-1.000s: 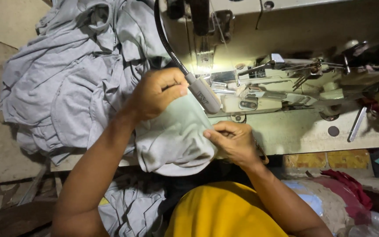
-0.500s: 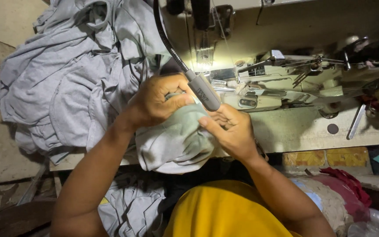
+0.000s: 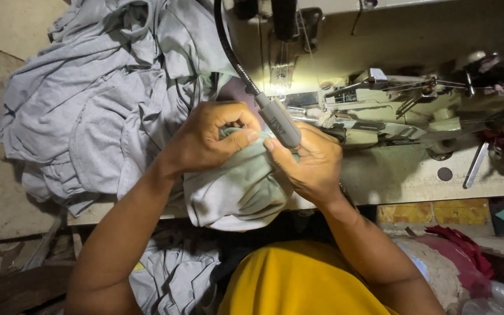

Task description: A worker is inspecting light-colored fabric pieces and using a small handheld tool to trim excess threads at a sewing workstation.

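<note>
Both hands now closed together on the pale green cloth (image 3: 234, 186), at the front edge of the sewing table (image 3: 403, 181). Left hand (image 3: 208, 140) pinching a fold; right hand (image 3: 310, 163), a second ago lower, raised to meet it. Grey lamp head (image 3: 278, 122) just above. Fold gathered, ready for the needle.

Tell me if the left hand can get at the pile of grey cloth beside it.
Probably yes: the left hand grips the pale green cloth, but the grey cloth pile lies right beside it, nothing between.

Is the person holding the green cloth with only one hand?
No, both the left hand and the right hand pinch the pale green cloth in front of the sewing machine.
</note>
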